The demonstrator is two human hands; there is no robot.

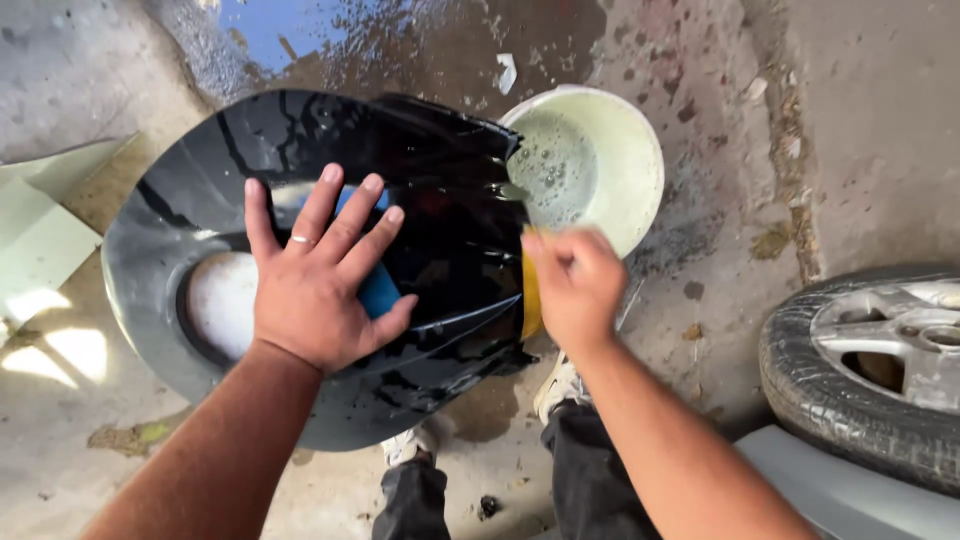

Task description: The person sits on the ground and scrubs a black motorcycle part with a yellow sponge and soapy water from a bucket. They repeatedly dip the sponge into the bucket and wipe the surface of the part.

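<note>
Over the wet concrete floor, head view, we're looking straight down on a glossy black panel, curved and dripping, with a round opening at its near-left part. Left hand is spread flat on the panel, fingers wide apart, a ring on one of them, palm pressing on a blue pad that peeks out beneath it. So that hand is open, gripping nothing, just bearing down.

Right of it, at the panel's right edge, the right hand is closed around a yellow sponge, blurred with motion, the sponge touching the panel's rim. Just beyond that hand, touching or tucked under the panel's far-right corner, sits a pale bucket of soapy water, bubbles on top.

Well right of the panel, a tyre on a silver wheel lies at the frame's edge. Below the panel, two shoes and dark trousers show. Left of the panel lie pale flat sheets. Beyond the panel, a puddle mirrors blue sky.
</note>
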